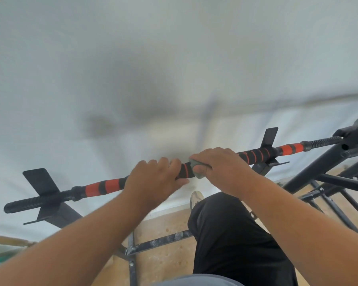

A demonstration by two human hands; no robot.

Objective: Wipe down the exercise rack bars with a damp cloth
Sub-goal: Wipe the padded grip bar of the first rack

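- The white wall (pixel 132 58) fills the upper view; the tan floor (pixel 165 228) shows below it.
- The black exercise rack (pixel 322 162) stands at the right, its frame tubes running down to the floor. I count two flat bracket plates (pixel 42 182), one near each end of the bar.
- One bar (pixel 103 187) lies across the brackets, black with orange foam bands and threaded black ends.
- Two hands are on the bar, close together near its middle. The left hand (pixel 153 180) grips the foam, fingers curled over the top.
- The right hand (pixel 221 166) clasps the one grey cloth (pixel 196 169) around the bar, just beside the left hand.
- One dark-trousered leg (pixel 232 234) and one shoe (pixel 196 198) show beneath the bar.
- Progress, as I judge it: the wiping is under way at mid-bar. No wet or clean streak is visible, so I cannot tell which stretches are done. The bar's outer ends and the rack's frame tubes probably remain.
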